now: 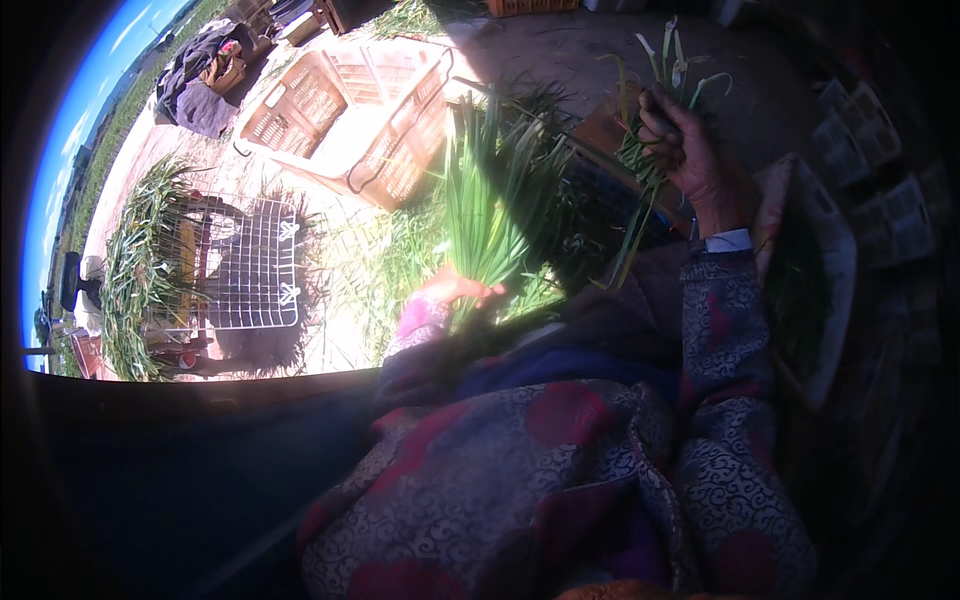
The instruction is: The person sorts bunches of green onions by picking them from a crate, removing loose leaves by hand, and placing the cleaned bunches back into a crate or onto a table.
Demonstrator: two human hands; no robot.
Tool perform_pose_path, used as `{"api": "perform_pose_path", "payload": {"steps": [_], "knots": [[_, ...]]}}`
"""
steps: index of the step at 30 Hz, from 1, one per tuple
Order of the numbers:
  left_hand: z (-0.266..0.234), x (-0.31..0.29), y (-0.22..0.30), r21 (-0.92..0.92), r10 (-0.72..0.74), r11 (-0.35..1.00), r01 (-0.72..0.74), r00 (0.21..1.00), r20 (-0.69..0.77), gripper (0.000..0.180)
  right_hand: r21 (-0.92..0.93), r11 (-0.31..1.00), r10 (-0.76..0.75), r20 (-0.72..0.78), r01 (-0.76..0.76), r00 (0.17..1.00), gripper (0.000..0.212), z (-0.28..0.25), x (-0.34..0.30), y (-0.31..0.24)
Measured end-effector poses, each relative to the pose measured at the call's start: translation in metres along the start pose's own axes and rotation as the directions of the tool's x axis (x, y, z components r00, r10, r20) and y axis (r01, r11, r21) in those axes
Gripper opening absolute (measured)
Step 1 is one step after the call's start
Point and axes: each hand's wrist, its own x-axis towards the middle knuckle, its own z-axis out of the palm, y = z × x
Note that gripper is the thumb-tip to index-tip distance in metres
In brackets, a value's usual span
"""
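Observation:
My left hand (452,290) is closed round the lower end of a bunch of long, flat green leaves (482,205), which look like chives. Its leaf tips fan out away from me, half in sun and half in shade. Raised on the right, my right hand (688,160) grips a smaller tuft of leaf stalks (638,155). Some of these stalks are pale and curled, with ends sticking out above and below the fist. Between the hands, more dark green leaves (565,215) lie in shadow, partly hidden.
A large slatted plastic crate (390,165) stands beyond my left hand. Left of it is a white wire rack (255,265), with a heap of green leaves (145,265) alongside. Loose leaves (350,245) litter the ground. A pale tub (842,265) and light crates (860,130) are at right.

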Motion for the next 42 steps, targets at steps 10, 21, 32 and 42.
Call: {"api": "perform_pose_path", "payload": {"steps": [10,21,32,42], "knots": [[0.024,0.02,0.001,0.013,0.071,0.997,-0.071,0.997,-0.019,0.046,-0.951,0.302,-0.168,0.011,0.062,0.986,0.045,0.029,0.073,0.154],[-0.016,0.01,-0.035,0.042,-0.02,0.999,0.028,0.982,-0.186,0.028,-0.185,0.903,0.4,0.038,-0.387,0.916,0.022,0.0,0.023,0.083],[0.006,0.007,0.001,-0.089,0.115,0.987,-0.137,0.969,-0.217,0.043,-0.757,0.65,0.031,0.114,0.067,0.993,0.048,-0.032,0.004,0.1],[0.047,-0.001,0.044,0.133,0.145,0.986,-0.105,0.927,-0.345,0.063,-0.96,0.275,-0.194,-0.002,0.052,0.981,0.046,0.046,0.061,0.116]]}}
